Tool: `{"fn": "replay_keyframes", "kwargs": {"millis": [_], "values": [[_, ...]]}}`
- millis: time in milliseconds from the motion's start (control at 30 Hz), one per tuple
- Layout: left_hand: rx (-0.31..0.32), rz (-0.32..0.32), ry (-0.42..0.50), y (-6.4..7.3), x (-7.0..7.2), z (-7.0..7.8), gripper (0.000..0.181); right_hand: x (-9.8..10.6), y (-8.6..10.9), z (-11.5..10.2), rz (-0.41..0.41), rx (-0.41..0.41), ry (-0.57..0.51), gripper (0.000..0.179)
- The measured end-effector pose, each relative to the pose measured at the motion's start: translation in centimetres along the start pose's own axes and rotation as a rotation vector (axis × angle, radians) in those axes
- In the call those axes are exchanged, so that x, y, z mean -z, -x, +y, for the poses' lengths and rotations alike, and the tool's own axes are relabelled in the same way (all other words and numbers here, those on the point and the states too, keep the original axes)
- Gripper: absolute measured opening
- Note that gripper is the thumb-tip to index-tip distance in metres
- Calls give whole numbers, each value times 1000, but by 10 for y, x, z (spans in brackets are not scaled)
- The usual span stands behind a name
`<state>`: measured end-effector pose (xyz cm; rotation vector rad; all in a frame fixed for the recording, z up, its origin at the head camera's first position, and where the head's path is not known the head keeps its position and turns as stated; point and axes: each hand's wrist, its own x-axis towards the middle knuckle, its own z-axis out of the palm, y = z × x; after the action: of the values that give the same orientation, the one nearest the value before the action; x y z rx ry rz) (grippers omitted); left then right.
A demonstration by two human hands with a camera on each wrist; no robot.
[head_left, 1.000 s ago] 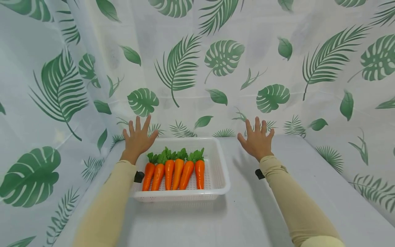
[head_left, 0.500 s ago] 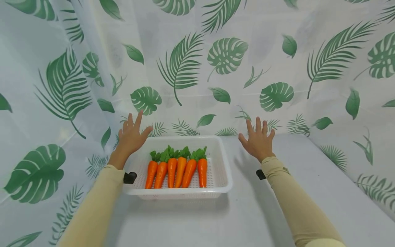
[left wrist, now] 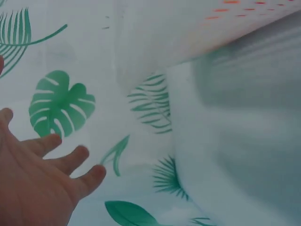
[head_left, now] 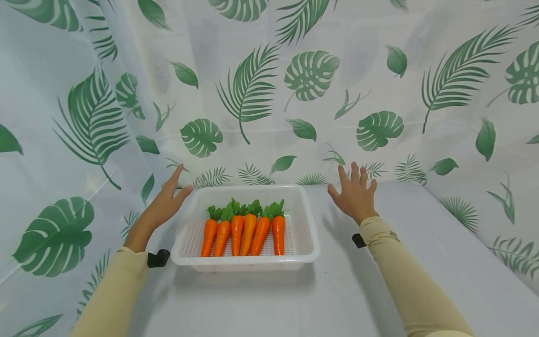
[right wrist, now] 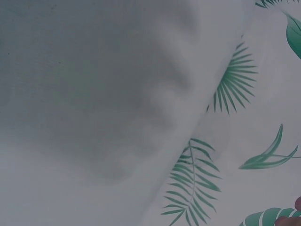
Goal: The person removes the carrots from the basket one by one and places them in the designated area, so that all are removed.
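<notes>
A white perforated plastic basket [head_left: 246,260] stands on the table, left of the middle in the head view. Several orange carrots [head_left: 249,234] with green leafy tops lie side by side in it. My left hand [head_left: 162,206] is raised beside the basket's left rim, turned with its thumb toward it, and holds nothing. In the left wrist view the fingers [left wrist: 89,181] of that hand are spread, and the basket's underside shows at the top. My right hand [head_left: 353,194] hovers over the table to the right of the basket, palm down, fingers spread, holding nothing. Only fingertips [right wrist: 287,221] show in the right wrist view.
The table [head_left: 244,309] has a pale grey-white surface. Behind it and on both sides hang white curtains [head_left: 252,154] printed with green leaves. Each wrist carries a small black camera mount [head_left: 158,258]. The right arm casts a shadow on the table.
My left hand has moved left and down from over the basket's left end to outside its rim, and has turned sideways. My right hand stays nearly where it was. The view shifts slightly.
</notes>
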<state>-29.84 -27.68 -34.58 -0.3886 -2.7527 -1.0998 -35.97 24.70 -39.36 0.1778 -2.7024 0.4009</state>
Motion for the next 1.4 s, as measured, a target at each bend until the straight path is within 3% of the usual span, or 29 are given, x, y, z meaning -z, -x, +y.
{"fn": "replay_keyframes", "kwargs": {"millis": [200,433,600,800,1033,1200,1400], "values": [[83,-71,77,17,-5,-16,80,-1,5,2,-6,0,6,75],[141,-98,121,30,-21,-41,76,0,10,3,1,2,5,74],[116,-117,217,36,-35,-53,68,1,12,3,2,6,1,73],[129,-122,285,40,-47,-64,65,3,11,5,6,0,-11,74],[130,-105,376,44,-53,-72,64,3,11,-1,-9,5,-42,75],[90,-97,450,42,-59,-76,63,4,6,-10,-7,26,-74,75],[87,-94,461,41,-63,-78,62,9,1,-24,28,74,-67,72]]}}
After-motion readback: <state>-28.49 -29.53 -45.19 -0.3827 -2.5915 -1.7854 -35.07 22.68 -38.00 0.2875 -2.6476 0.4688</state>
